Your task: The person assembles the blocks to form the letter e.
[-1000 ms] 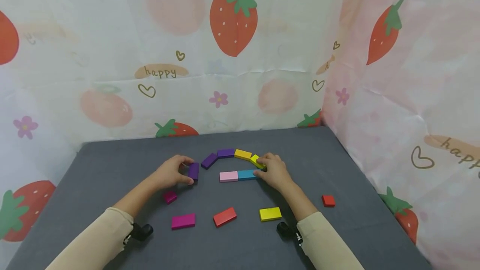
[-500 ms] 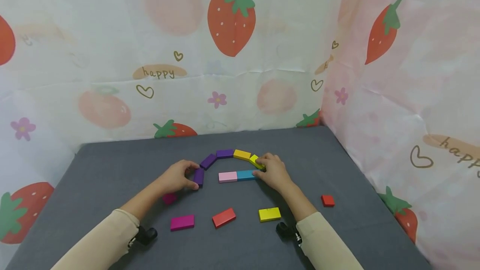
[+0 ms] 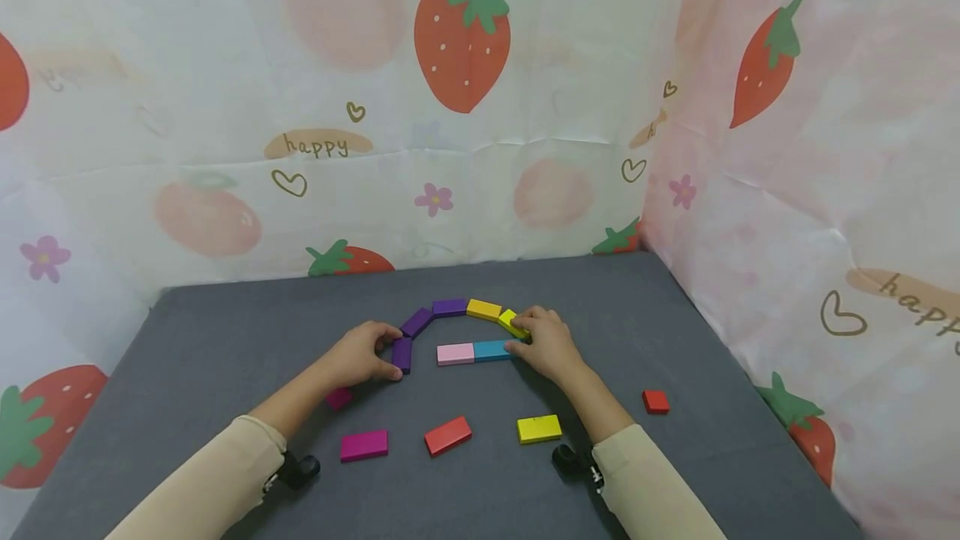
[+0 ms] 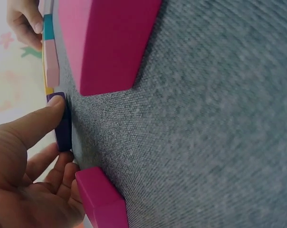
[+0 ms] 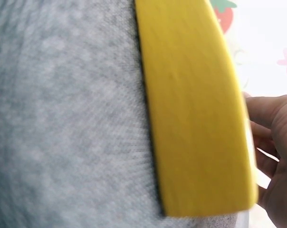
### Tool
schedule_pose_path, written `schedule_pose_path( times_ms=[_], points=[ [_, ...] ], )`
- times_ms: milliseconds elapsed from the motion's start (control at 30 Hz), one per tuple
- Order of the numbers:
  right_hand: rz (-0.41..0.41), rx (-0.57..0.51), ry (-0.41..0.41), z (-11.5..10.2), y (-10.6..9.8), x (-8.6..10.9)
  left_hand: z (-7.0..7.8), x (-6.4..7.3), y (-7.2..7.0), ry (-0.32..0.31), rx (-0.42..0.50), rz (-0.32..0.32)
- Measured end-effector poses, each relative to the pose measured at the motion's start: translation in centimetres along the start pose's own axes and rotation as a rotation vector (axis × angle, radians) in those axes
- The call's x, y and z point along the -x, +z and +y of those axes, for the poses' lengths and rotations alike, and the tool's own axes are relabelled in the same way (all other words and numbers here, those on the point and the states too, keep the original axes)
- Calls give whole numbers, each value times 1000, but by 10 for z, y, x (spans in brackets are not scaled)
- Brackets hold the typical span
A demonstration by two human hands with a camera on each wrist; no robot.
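Observation:
My left hand (image 3: 365, 354) pinches an upright-lying purple block (image 3: 402, 357) between thumb and fingers; in the left wrist view the thumb presses on one end of this purple block (image 4: 64, 129). It forms the left end of an arc, near another purple block (image 3: 417, 322), then a third purple block (image 3: 450, 307) and an amber block (image 3: 484, 309). At the arc's right, my right hand (image 3: 547, 346) has its fingers at a yellow block (image 3: 512, 322), with the thumb by a blue block (image 3: 492, 350). A pink block (image 3: 455, 354) adjoins the blue one. The right palm hides what lies under it.
Nearer on the grey tabletop (image 3: 300, 515) lie a magenta block (image 3: 364, 446), a red-orange block (image 3: 448, 437) and a yellow block (image 3: 539, 429). A small magenta block (image 3: 339, 398) sits behind the left wrist, a red one (image 3: 656, 402) at right. Strawberry-print cloth (image 3: 450, 223) stands behind.
My left hand has brought the purple block rightward and turned it slightly, up to the arc's lower left end. My right hand has stayed in place.

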State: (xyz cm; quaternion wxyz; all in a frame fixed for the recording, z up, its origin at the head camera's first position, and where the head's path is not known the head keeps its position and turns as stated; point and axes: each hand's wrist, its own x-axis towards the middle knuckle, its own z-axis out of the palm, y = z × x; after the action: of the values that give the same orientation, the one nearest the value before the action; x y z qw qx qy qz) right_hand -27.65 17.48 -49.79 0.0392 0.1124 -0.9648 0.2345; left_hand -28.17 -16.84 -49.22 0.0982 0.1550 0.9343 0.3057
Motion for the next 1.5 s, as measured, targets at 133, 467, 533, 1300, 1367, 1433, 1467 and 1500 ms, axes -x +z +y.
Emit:
schedule_pose_path(
  times_ms=[133, 467, 533, 1300, 1367, 1433, 1467, 1500],
  points=[
    [-3, 1, 1, 0, 0, 1, 0, -1, 1, 5, -8, 3],
    [2, -2, 1, 0, 0, 0, -2, -4, 2, 21, -23, 12],
    [3, 0, 1, 0, 1, 0, -2, -4, 2, 21, -26, 12],
    [7, -1, -12, 2, 2, 0, 0, -1, 3, 28, -41, 8],
    [9, -3, -12, 2, 2, 0, 0, -2, 3, 29, -44, 11],
    [10, -3, -11, 2, 2, 0, 0, -2, 3, 30, -49, 14],
    [9, -3, -11, 2, 2, 0, 0, -2, 3, 30, -49, 14],
    [8, -2, -10, 2, 2, 0, 0, -2, 3, 28, -49, 14]
  ],
)
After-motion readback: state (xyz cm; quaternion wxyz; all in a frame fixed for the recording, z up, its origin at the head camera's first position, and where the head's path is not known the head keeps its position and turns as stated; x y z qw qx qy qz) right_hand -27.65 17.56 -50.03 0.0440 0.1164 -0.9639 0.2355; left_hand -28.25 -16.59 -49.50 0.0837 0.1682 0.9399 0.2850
